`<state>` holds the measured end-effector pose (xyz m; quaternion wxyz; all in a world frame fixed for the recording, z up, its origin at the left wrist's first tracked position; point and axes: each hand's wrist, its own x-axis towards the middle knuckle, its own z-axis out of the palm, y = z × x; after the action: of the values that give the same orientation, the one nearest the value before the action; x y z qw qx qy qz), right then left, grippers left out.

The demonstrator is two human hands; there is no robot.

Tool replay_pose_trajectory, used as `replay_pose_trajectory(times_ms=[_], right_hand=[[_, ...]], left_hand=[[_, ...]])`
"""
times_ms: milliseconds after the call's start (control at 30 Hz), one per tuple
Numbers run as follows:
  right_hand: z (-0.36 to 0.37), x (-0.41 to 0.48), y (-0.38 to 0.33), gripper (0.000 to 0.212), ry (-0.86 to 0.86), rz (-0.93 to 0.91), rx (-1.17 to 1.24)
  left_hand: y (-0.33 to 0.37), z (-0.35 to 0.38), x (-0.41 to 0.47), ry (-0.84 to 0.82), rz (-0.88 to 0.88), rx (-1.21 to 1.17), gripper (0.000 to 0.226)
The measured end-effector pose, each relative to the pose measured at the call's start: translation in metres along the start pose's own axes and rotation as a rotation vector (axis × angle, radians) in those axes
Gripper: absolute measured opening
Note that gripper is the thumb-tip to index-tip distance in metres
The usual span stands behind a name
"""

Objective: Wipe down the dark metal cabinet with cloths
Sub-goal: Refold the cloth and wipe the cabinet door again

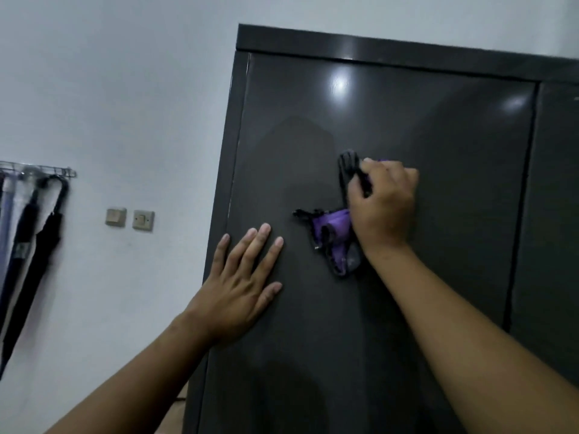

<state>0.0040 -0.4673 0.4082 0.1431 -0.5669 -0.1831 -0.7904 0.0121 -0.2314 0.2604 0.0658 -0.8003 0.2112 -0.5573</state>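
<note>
Fingers (376,170) of your right hand (383,208) are curled tight around a soft, crumpled purple and black cloth (333,236), pressing it on the cabinet (438,136) door in the middle of the frame. Your left hand (241,277) lies flat on the door just left of the cloth, fingers straight and a little apart. The cabinet is dark, smooth and shiny, filling the right side. Black umbrellas (47,230) hang from a wire rack (47,169) at the left edge.

One cabinet (438,145), one cloth (336,228), two hands (238,292) (383,208), two wall switches (116,217) (143,220), one rack (47,170).
</note>
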Motion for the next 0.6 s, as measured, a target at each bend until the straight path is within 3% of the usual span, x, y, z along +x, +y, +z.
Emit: replay_pose_trajectory(times_ms=[200, 367, 467, 600], right_hand=[[0.014, -0.022, -0.041, 0.017, -0.303, -0.381, 0.163], [-0.009, -0.034, -0.014, 0.013, -0.393, -0.637, 0.166], [-0.022, -0.028, 0.007, 0.016, -0.387, -0.636, 0.138], [-0.028, 0.002, 0.033, 0.02, -0.262, -0.438, 0.065]], left_hand=[[0.0, -0.001, -0.001, -0.006, -0.053, -0.096, 0.072], [-0.01, -0.007, -0.006, -0.065, -0.014, -0.121, 0.071], [-0.027, -0.017, -0.007, -0.098, 0.062, -0.071, 0.066], [-0.05, -0.034, 0.005, -0.123, 0.139, -0.032, 0.063]])
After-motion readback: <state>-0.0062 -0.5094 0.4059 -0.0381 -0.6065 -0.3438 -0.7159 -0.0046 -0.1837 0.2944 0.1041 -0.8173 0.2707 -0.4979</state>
